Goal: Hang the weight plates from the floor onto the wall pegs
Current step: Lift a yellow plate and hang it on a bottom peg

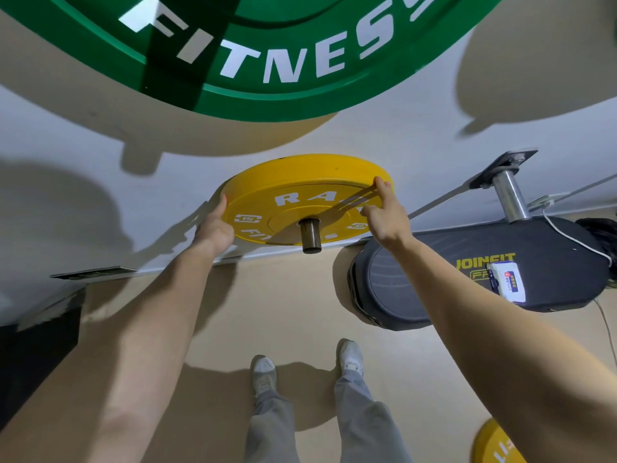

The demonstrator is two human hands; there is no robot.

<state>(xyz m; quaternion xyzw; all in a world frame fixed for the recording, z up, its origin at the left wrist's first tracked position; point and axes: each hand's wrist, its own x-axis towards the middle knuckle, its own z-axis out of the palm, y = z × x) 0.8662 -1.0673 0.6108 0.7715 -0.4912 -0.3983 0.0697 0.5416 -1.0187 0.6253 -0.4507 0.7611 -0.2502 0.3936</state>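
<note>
A yellow weight plate (300, 182) with white lettering hangs flat against the white wall, and a dark peg (310, 236) sticks out through its centre hole. My left hand (215, 225) grips the plate's left rim with its fingers curled behind the edge. At the right rim my right hand (384, 212) holds the plate, fingers hooked over the edge. A big green plate (253, 61) marked FITNESS hangs on the wall above. Another yellow plate (494, 446) lies on the floor at the bottom right.
A bare steel wall peg (509, 195) juts out to the right of the yellow plate. Below it a black padded bench (467, 282) with a small white packet (505, 279) and a white cable stands on the beige floor. My feet are at the bottom centre.
</note>
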